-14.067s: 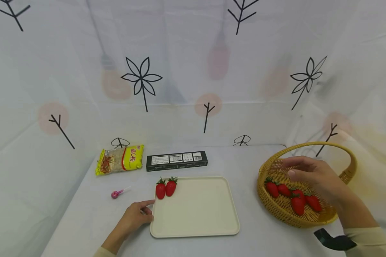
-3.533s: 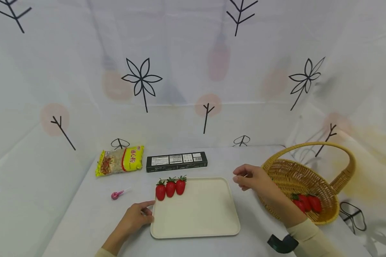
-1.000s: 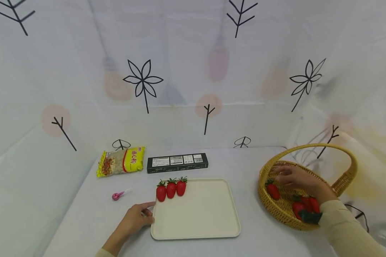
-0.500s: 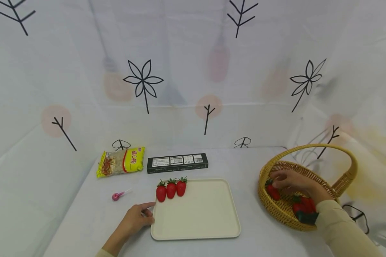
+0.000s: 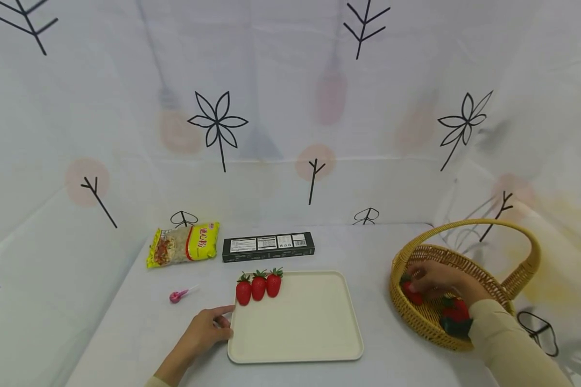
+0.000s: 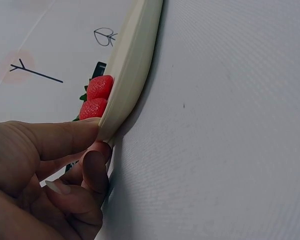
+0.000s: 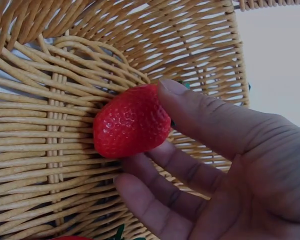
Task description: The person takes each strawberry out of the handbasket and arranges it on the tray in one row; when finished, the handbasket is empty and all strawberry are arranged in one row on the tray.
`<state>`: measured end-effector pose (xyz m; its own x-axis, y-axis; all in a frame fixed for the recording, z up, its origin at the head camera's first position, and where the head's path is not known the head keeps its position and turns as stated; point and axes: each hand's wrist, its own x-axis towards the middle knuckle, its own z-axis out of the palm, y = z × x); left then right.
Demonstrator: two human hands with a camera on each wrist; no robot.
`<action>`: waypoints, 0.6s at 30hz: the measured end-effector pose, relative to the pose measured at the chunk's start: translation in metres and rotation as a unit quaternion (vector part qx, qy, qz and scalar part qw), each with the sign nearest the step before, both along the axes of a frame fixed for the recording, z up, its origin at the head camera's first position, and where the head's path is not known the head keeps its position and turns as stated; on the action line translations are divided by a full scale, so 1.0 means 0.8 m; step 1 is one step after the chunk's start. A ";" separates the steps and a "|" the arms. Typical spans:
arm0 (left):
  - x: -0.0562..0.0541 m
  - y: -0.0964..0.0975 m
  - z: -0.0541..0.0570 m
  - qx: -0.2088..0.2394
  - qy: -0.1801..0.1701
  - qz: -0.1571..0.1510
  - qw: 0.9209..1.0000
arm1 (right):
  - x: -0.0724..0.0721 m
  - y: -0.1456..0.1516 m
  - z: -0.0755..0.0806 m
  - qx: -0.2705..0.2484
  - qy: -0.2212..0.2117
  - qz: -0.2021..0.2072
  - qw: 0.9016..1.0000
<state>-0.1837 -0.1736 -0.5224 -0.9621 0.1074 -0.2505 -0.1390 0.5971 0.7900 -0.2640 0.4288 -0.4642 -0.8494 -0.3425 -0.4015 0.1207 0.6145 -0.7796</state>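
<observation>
Yellow 通心粉 packet (image 5: 184, 245); left hand's (image 5: 205, 329) pinch on tray (image 5: 300, 325), right hand's (image 5: 440, 278) on strawberry (image 7: 127, 122).

Right fingers (image 7: 152, 205) now on strawberry (image 7: 130, 122)

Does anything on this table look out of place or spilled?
Nothing looks spilled or damaged. The three strawberries on the tray line up neatly; only the lollipop, lying alone to its left, seems stray.
</observation>
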 end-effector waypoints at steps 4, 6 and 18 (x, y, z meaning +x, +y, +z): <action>0.000 0.000 0.000 -0.002 -0.003 0.000 1.000 | 0.000 -0.001 0.001 0.002 -0.005 0.001 1.000; 0.000 0.000 0.001 -0.003 -0.003 -0.001 1.000 | 0.001 -0.002 0.001 -0.002 -0.007 0.002 1.000; 0.000 0.000 0.000 -0.004 -0.003 -0.001 1.000 | -0.003 -0.010 -0.003 -0.024 -0.012 0.032 0.999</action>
